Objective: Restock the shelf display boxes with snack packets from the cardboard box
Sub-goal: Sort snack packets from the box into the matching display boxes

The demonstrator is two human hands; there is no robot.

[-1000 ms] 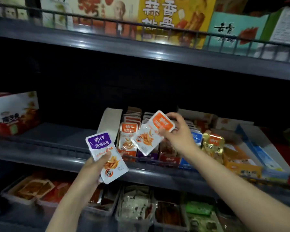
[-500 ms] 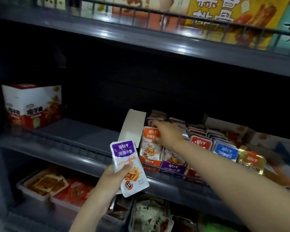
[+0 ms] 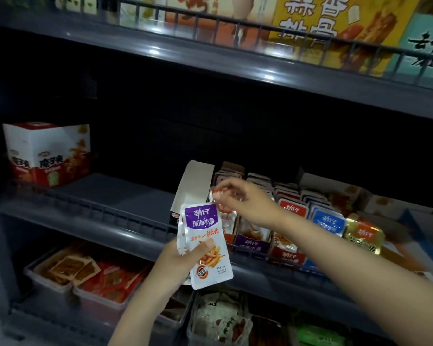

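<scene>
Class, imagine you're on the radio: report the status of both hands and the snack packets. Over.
Left hand holds purple-topped packet. Right hand at orange packet in display box, grip blurred. No obstruction seen at box.

A red-and-white carton [image 3: 48, 153] stands at middle left, clear tubs [image 3: 60, 283] sit lower left, a yellow box [image 3: 335, 28] upper right

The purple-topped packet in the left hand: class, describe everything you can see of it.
The purple-topped packet is a flat, glossy, plastic-looking white pouch with a purple top panel, white characters and pictured orange strips. Nearly upright before the shelf rail, it is gripped by the left hand, thumb across its front.
</scene>
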